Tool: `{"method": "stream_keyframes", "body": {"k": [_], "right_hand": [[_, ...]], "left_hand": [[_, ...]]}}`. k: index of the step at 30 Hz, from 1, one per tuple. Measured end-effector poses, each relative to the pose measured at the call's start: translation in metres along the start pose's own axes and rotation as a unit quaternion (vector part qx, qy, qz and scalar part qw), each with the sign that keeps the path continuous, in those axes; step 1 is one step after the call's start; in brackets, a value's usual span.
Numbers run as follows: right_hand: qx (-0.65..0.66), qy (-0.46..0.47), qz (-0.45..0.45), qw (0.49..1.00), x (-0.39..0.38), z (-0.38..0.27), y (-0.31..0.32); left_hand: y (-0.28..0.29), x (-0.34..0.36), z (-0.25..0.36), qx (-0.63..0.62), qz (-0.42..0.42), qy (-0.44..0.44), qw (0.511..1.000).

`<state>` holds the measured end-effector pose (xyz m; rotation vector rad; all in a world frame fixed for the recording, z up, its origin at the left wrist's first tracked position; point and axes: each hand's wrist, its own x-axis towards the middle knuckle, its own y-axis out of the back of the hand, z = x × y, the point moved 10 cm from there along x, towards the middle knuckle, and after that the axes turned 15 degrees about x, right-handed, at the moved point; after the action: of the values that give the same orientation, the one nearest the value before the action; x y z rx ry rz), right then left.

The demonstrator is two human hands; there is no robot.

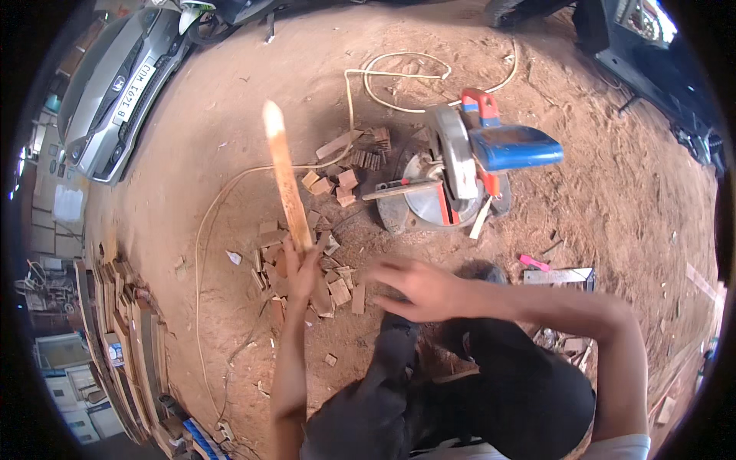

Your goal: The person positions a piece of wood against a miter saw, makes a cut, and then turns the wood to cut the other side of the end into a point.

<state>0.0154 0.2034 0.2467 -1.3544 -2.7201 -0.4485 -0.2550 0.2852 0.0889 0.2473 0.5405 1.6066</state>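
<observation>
My left hand (301, 272) is closed around the lower part of a long wooden strip (287, 184), which points up and slightly left and ends in a pale tip. Under that hand lies a heap of small wood offcuts (339, 291) on the dirt. My right hand (418, 287) reaches in from the right, above my knees, with nothing in it. Its fingers are apart and somewhat blurred. Beyond it stands a miter saw (460, 153) with a blue motor housing and red handle. A narrow wood piece (400, 191) lies across the saw's base.
A pale cable (230, 184) loops over the ground. At the right lie a try square (560, 276) and a pink tool (533, 263). Long boards (138, 337) are stacked at the left. A grey car (115, 92) stands far left, with a dark vehicle (659, 77) far right.
</observation>
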Motion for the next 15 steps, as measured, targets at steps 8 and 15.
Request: {"method": "stream_keyframes", "body": {"k": [8, 15], "right_hand": [[0.008, -0.231, 0.03, 0.973, -0.2, 0.223, -0.053], [-0.047, -0.233, 0.119, 0.964, -0.189, 0.228, -0.034]], "left_hand": [[0.039, 0.063, -0.012, 0.402, 0.023, -0.181, 0.897], [0.053, 0.148, -0.054, 0.472, 0.011, -0.197, 0.859]]}}
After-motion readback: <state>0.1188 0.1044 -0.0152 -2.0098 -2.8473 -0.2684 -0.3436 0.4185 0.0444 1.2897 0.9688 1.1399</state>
